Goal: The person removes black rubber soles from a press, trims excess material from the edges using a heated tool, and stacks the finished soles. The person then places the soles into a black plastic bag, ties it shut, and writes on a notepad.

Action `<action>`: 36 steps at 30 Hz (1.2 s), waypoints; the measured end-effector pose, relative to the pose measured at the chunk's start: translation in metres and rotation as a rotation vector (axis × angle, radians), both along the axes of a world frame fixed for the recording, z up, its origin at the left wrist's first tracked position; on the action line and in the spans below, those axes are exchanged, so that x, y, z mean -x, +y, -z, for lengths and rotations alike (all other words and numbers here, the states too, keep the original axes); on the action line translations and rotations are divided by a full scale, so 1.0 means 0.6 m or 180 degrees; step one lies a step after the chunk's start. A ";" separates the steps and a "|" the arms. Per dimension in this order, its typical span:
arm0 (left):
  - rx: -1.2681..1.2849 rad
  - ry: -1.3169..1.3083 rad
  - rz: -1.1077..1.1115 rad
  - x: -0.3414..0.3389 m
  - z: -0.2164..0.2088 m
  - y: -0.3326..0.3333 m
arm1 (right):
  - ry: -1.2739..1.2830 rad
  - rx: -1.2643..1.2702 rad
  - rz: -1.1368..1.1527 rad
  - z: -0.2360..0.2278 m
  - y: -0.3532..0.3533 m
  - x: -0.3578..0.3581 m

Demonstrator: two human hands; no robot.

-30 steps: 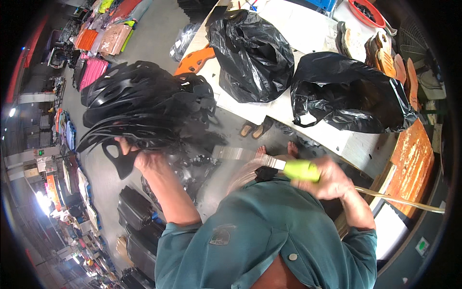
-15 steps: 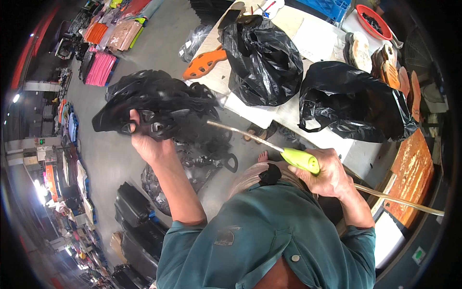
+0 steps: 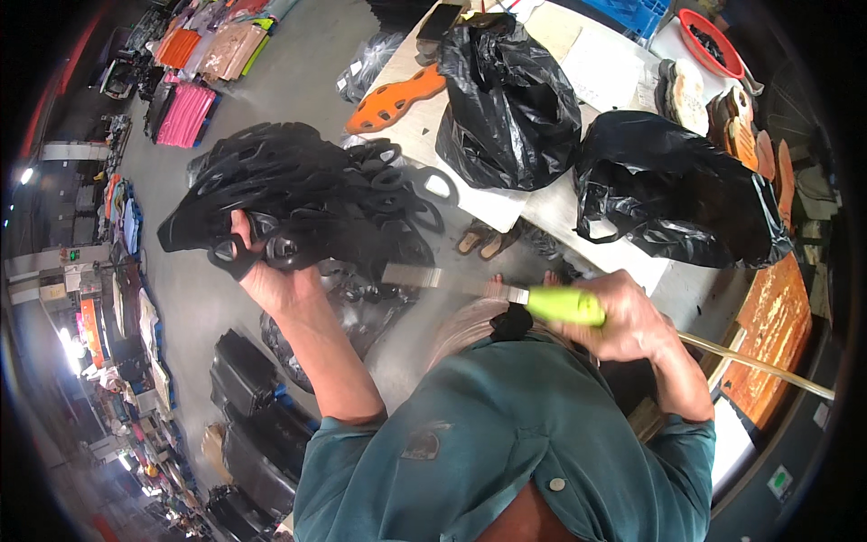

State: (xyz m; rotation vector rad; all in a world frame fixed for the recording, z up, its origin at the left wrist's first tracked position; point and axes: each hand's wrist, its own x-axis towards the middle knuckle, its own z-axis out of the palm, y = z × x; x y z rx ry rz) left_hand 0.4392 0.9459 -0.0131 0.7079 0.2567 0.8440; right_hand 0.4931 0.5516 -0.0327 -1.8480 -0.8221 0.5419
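Note:
My left hand (image 3: 282,275) grips a thick bundle of black cut-out shoe soles (image 3: 289,185), with fingers hooked through the openings at its near end. The loops at the far end of the bundle fan out toward the table. In my right hand (image 3: 628,316) is an air blow gun (image 3: 564,305) with a yellow-green handle, fingers wrapped round it. Its long metal tube, smeared by motion, points left, its tip just below the bundle. A tan hose (image 3: 759,369) runs off to the right behind my right hand.
On the pale table (image 3: 551,226) are two black plastic bags (image 3: 510,117), an orange cut-out sole (image 3: 397,101) and stacks of soles (image 3: 686,90). A red basin (image 3: 709,43) stands at the far right. Black crates (image 3: 244,370) and a clear bag sit on the floor at left.
The bundle of soles has spread, its far-end loops swinging out to the right. The blow gun's tube tip has dropped slightly lower, and my right hand has shifted a little right.

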 end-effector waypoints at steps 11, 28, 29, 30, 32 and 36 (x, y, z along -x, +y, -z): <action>-0.1762 0.0658 0.0283 0.050 0.031 -0.013 | 0.0752 0.0103 0.0289 -0.027 -0.046 -0.053; -0.1549 0.0722 0.0258 0.083 0.018 -0.024 | 0.1029 0.0537 -0.0596 0.041 -0.084 -0.054; -0.1547 0.0734 0.0274 0.084 0.017 -0.025 | 0.0918 0.0582 -0.0806 0.044 -0.085 -0.052; -0.1547 0.0744 0.0271 0.087 0.016 -0.025 | 0.1007 0.0540 -0.0573 0.050 -0.081 -0.048; -0.1548 0.0766 0.0252 0.092 0.014 -0.026 | 0.0670 -0.0211 -0.0793 0.059 -0.073 -0.041; -0.1526 0.0814 0.0254 0.100 0.016 -0.028 | 0.1166 0.0315 0.0182 0.056 -0.077 -0.038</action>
